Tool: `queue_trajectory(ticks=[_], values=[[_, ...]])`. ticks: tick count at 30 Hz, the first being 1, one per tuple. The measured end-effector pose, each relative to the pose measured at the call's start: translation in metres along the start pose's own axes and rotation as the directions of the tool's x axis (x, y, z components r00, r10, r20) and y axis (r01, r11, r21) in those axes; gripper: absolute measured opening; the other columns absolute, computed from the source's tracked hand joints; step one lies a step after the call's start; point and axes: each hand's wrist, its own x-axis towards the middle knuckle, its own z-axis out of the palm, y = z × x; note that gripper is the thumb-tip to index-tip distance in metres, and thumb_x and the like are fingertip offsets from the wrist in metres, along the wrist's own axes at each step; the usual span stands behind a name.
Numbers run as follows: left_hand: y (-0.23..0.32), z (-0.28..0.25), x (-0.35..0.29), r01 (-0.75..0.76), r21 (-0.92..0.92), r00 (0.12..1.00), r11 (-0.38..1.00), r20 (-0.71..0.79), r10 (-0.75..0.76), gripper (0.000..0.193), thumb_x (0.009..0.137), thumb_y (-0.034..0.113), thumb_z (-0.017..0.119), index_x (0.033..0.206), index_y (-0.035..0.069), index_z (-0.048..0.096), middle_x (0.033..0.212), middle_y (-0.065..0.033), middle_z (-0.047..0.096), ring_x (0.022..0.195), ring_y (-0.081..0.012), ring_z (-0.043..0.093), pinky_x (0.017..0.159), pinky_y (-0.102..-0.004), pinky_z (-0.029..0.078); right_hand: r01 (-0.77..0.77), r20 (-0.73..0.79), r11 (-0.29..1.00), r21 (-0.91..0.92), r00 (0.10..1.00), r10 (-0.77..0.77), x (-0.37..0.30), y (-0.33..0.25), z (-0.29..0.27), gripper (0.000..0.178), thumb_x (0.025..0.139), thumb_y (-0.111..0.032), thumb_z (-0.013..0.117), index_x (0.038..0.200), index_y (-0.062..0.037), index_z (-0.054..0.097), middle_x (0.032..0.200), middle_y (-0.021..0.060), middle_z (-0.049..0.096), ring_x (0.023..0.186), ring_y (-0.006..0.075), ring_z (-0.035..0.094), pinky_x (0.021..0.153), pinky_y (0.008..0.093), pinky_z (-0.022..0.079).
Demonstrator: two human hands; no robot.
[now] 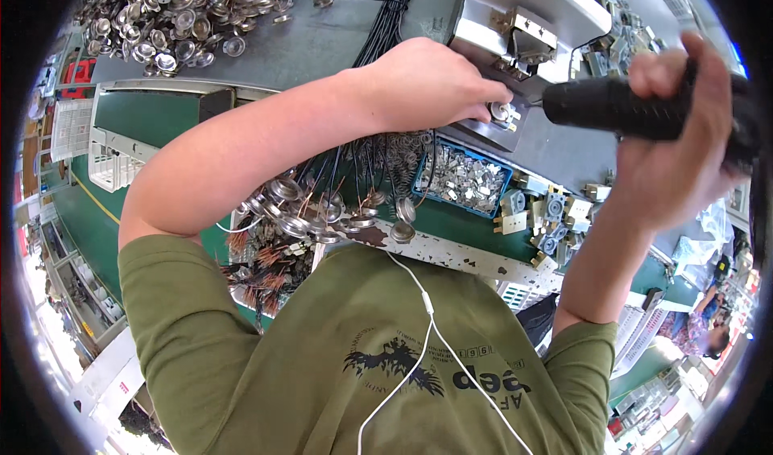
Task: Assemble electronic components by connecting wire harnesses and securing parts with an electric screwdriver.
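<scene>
My left hand (431,80) reaches across to the right. Its thumb and fingertips pinch a small round metal-and-white fitting (506,115) with brassy terminals, at the edge of a metal plate. In my right hand (676,165) is a black electric screwdriver (588,103), held sideways with its tip toward that fitting. Whether the tip touches the fitting I cannot tell. Just beyond the fitting stands a metal fixture (527,40) with a pale block on it. My left fingers hide part of the fitting.
A heap of shiny metal cups (181,20) lies at the far left, beside a bundle of black wires (390,12). Nearer me, a blue tray (506,185) holds small metal pieces. Several pale blocks with round grey parts (554,207) sit right of it. A chipped white rail (475,258) runs before my chest.
</scene>
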Motion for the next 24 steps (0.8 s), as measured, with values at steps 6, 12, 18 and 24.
queue_trajectory(ticks=[6, 12, 18, 24], values=[[0.004, -0.004, 0.004, 0.051, 0.01, 0.998, 0.999, 0.037, -0.051, 0.025, 0.095, 0.034, 0.065, 0.113, 0.016, 0.066, 0.082, -0.0082, 0.073, 0.083, -0.0311, 0.072, 0.069, -0.0443, 0.057, -0.063, -0.042, 0.995, -0.084, 0.997, 0.06, -0.012, 0.018, -0.023, 0.019, 0.096, -0.003, 0.068, 0.101, 0.0155, 0.066, 0.073, 0.0171, 0.063, 0.061, 0.0216, 0.061, 0.061, 0.0366, 0.053], [0.005, -0.006, 0.004, 0.052, 0.01, 0.997, 0.999, 0.06, -0.053, 0.025, 0.096, 0.035, 0.065, 0.11, 0.014, 0.063, 0.08, -0.0084, 0.072, 0.082, -0.0317, 0.072, 0.069, -0.0451, 0.057, -0.055, -0.032, 0.998, -0.028, 0.998, 0.054, -0.016, 0.019, -0.024, 0.018, 0.096, -0.003, 0.069, 0.101, 0.0139, 0.066, 0.073, 0.016, 0.063, 0.062, 0.0213, 0.061, 0.062, 0.0366, 0.054], [0.006, -0.007, 0.004, 0.062, 0.015, 0.995, 0.998, 0.077, -0.063, 0.025, 0.097, 0.035, 0.064, 0.11, 0.014, 0.063, 0.08, -0.0088, 0.072, 0.083, -0.0322, 0.072, 0.07, -0.0454, 0.057, -0.067, -0.1, 0.973, -0.222, 0.994, 0.046, -0.025, 0.01, -0.011, 0.017, 0.096, -0.003, 0.069, 0.101, 0.0126, 0.066, 0.073, 0.0154, 0.064, 0.063, 0.0209, 0.062, 0.062, 0.0366, 0.054], [0.006, -0.005, 0.005, 0.045, 0.01, 0.997, 0.999, 0.063, -0.046, 0.023, 0.097, 0.034, 0.063, 0.11, 0.015, 0.063, 0.08, -0.0089, 0.072, 0.083, -0.0321, 0.072, 0.07, -0.0455, 0.057, -0.114, -0.128, 0.958, -0.264, 0.988, 0.082, -0.019, 0.015, -0.003, 0.015, 0.096, -0.002, 0.068, 0.1, 0.0128, 0.067, 0.073, 0.0155, 0.065, 0.062, 0.0209, 0.063, 0.062, 0.0355, 0.055]])
